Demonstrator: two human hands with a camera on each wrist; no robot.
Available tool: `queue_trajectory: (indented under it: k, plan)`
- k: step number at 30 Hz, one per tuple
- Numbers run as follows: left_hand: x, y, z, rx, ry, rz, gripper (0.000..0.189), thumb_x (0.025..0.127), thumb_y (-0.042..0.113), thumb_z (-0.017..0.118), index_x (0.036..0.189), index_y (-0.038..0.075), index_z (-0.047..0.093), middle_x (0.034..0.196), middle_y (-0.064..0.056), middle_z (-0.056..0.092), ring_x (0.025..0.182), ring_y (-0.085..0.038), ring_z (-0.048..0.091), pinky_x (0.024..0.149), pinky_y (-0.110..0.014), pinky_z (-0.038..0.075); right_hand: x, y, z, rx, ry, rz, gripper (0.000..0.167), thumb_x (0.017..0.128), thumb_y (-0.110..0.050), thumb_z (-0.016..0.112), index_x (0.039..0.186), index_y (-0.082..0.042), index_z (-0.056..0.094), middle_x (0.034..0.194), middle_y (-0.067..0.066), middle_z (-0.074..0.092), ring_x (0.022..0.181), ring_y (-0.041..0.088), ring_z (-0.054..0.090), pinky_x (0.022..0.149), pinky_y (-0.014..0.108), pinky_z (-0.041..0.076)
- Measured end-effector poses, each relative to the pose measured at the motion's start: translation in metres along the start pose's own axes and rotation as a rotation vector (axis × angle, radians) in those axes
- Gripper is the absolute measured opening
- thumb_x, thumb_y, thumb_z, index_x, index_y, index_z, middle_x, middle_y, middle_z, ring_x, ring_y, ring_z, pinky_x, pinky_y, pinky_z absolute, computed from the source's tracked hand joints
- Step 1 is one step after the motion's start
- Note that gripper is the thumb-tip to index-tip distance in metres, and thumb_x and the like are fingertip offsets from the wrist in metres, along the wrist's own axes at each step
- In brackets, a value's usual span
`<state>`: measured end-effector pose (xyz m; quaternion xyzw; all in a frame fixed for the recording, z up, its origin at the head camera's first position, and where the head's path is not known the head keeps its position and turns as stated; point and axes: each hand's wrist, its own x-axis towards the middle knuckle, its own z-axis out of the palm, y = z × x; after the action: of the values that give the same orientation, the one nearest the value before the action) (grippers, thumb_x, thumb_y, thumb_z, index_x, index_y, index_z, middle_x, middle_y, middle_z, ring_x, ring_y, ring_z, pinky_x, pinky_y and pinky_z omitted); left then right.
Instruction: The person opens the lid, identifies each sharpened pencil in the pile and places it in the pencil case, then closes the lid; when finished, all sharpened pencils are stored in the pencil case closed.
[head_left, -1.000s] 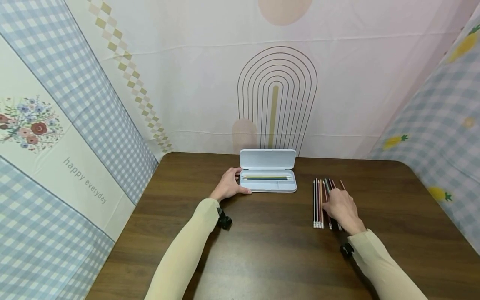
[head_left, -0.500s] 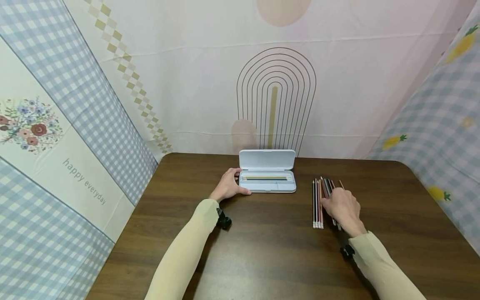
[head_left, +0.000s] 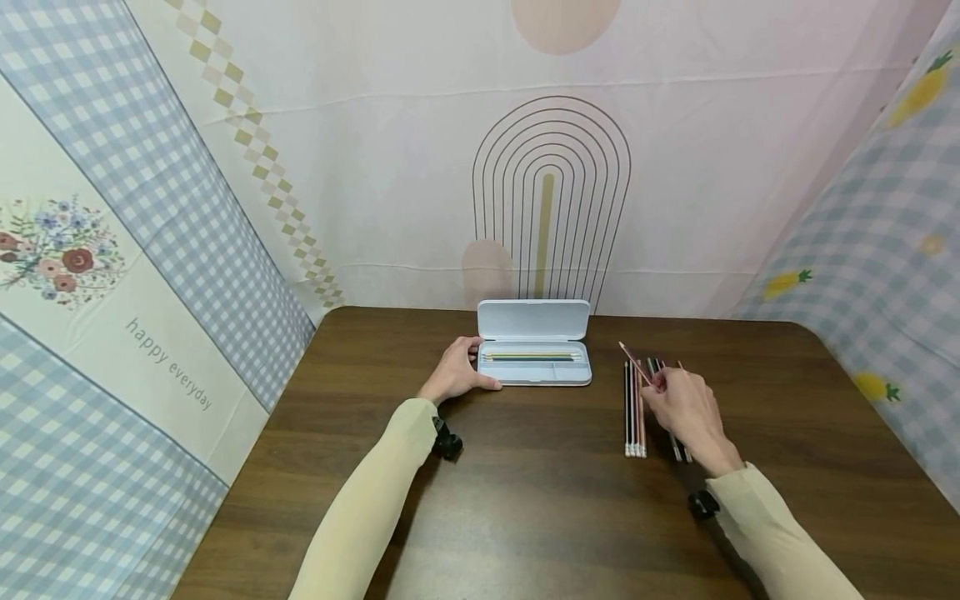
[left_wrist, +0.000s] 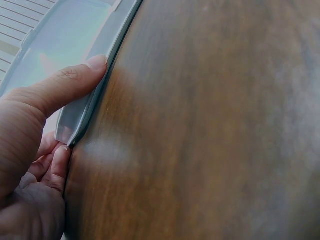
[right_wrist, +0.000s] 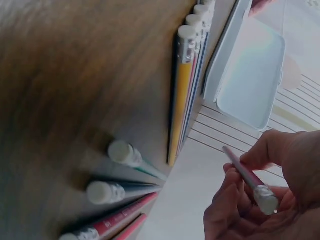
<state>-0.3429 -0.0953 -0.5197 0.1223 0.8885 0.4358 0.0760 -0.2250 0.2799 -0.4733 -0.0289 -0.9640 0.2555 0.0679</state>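
The pale blue pencil case (head_left: 517,374) lies with its lid (head_left: 533,320) raised at the back of the table. A few pencils (head_left: 528,358) lie lengthwise inside it. My left hand (head_left: 456,372) holds the case's left end, thumb on the front edge and fingers at the side. To the right, my right hand (head_left: 686,410) pinches a reddish pencil (right_wrist: 245,172), lifted off the table and slanting, its white eraser end toward the wrist camera. Below and beside that hand lie more pencils, among them a yellow one (right_wrist: 180,100) and a red one (right_wrist: 120,217); the hand partly covers them.
The brown wooden table (head_left: 525,492) runs back to a printed cloth (head_left: 405,183). Checked cloths hang at both sides. A row of several pencils (head_left: 634,417) lies left of my right hand, their eraser ends toward me.
My right hand has picked the reddish pencil up from the group, its tip now pointing up and left. Some pencils near it have shifted. My left hand stays on the case.
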Motion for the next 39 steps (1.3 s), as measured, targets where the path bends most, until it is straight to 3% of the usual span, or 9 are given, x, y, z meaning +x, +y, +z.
queue_trajectory:
  k: [10, 18, 25, 33, 39]
  plan:
    - [-0.002, -0.001, -0.002, 0.001, 0.012, -0.005, 0.098, 0.077, 0.025, 0.101, 0.158, 0.001, 0.051, 0.153, -0.019, 0.055, 0.134, -0.033, 0.060, 0.119, -0.046, 0.051, 0.006, -0.009, 0.000, 0.046, 0.004, -0.181, 0.011, 0.104, -0.005, 0.063, 0.103, 0.004, 0.070, 0.087, 0.015, 0.066, 0.072, 0.024, 0.056, 0.058, 0.032, 0.043]
    - [-0.002, -0.003, -0.004, 0.002, 0.005, -0.009, 0.098, 0.078, 0.025, 0.101, 0.158, 0.002, 0.051, 0.154, -0.019, 0.054, 0.136, -0.033, 0.059, 0.119, -0.047, 0.051, 0.015, -0.022, 0.005, 0.036, 0.014, -0.268, 0.014, 0.104, 0.000, 0.062, 0.108, 0.007, 0.073, 0.097, 0.020, 0.069, 0.081, 0.028, 0.059, 0.073, 0.039, 0.048]
    - [-0.001, -0.006, -0.003, -0.004, 0.010, -0.006, 0.097, 0.077, 0.025, 0.101, 0.157, 0.001, 0.052, 0.154, -0.019, 0.054, 0.135, -0.033, 0.059, 0.120, -0.047, 0.051, 0.032, -0.039, 0.016, 0.060, 0.010, -0.356, 0.014, 0.105, 0.000, 0.063, 0.111, 0.007, 0.073, 0.100, 0.020, 0.069, 0.081, 0.026, 0.059, 0.070, 0.035, 0.048]
    - [0.000, -0.003, -0.002, -0.003, -0.004, -0.001, 0.098, 0.077, 0.026, 0.101, 0.158, 0.002, 0.051, 0.153, -0.019, 0.055, 0.136, -0.033, 0.059, 0.121, -0.047, 0.050, 0.055, -0.057, 0.035, 0.057, 0.000, -0.421, 0.014, 0.107, -0.001, 0.061, 0.108, 0.006, 0.073, 0.107, 0.023, 0.072, 0.092, 0.034, 0.066, 0.083, 0.053, 0.058]
    - [0.002, -0.001, -0.001, 0.000, -0.008, 0.006, 0.098, 0.077, 0.026, 0.102, 0.157, 0.001, 0.051, 0.153, -0.018, 0.055, 0.135, -0.033, 0.059, 0.120, -0.046, 0.050, 0.073, -0.068, 0.052, 0.042, -0.028, -0.493, 0.014, 0.106, 0.002, 0.060, 0.104, 0.008, 0.072, 0.102, 0.023, 0.071, 0.091, 0.034, 0.066, 0.083, 0.053, 0.059]
